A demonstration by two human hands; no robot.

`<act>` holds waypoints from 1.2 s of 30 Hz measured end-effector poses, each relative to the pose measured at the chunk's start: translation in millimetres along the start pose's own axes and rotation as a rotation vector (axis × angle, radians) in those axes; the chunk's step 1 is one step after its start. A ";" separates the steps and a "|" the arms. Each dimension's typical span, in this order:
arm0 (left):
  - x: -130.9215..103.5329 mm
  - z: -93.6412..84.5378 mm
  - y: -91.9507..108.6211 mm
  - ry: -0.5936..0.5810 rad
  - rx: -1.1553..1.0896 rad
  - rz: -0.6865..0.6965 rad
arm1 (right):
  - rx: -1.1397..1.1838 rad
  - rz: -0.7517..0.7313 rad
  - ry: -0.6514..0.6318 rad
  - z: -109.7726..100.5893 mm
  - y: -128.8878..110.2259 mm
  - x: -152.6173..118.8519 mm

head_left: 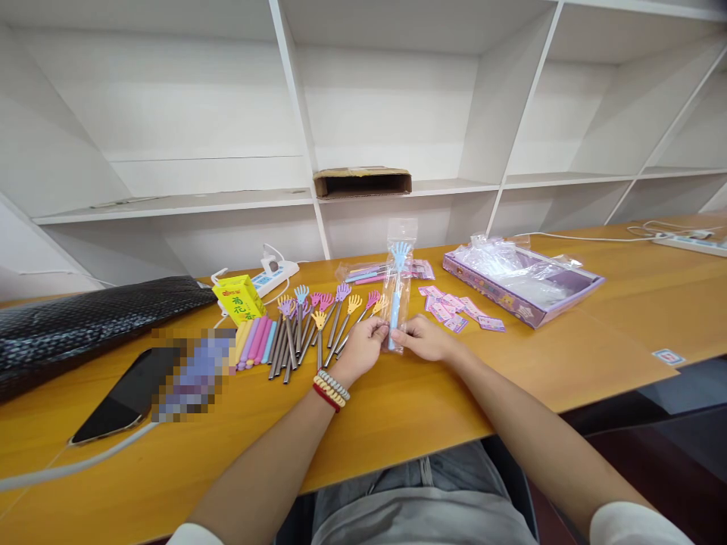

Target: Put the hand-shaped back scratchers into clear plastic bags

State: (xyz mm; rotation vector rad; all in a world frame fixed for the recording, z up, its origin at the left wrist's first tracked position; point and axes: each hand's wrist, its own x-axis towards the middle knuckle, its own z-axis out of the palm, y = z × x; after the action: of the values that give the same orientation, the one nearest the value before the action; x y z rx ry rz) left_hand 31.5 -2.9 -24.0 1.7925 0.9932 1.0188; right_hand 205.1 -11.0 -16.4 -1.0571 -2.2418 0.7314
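Observation:
A light-blue back scratcher (395,306) stands upright inside a clear plastic bag (403,228). My left hand (363,347) pinches the lower end from the left, and my right hand (425,338) grips it from the right. Left of my hands lie several metal-rod scratcher heads (321,321) in yellow, pink, purple and blue. Beside these, coloured handles (259,339) form a row. Behind the bag are bagged back scratchers (366,274). Small purple-and-pink cards (446,306) are scattered near my right hand.
A purple display box (494,297) with clear bags sits at right. On the left are a yellow tea box (241,297), a power strip (276,278), a phone (128,397) and a black bubble-wrapped package (102,325). White shelves hold a cardboard box (363,183).

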 end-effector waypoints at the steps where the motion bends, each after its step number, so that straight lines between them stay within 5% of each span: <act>1: 0.1 -0.1 -1.1 0.006 0.011 0.007 | 0.025 -0.013 -0.004 -0.6 -0.9 0.0; 24: -2.3 1.0 -2.2 -0.051 -0.182 -0.027 | -0.163 -0.052 0.091 -2.1 1.7 1.8; 36: 1.7 -5.6 0.5 0.009 -0.020 -0.033 | -0.247 -0.054 0.084 0.9 1.6 2.5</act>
State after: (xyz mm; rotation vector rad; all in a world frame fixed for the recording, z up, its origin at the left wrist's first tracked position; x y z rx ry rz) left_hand 27.1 0.0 -21.3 1.7513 1.0115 1.0140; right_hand 203.9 -8.4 -17.5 -1.1135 -2.3194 0.3864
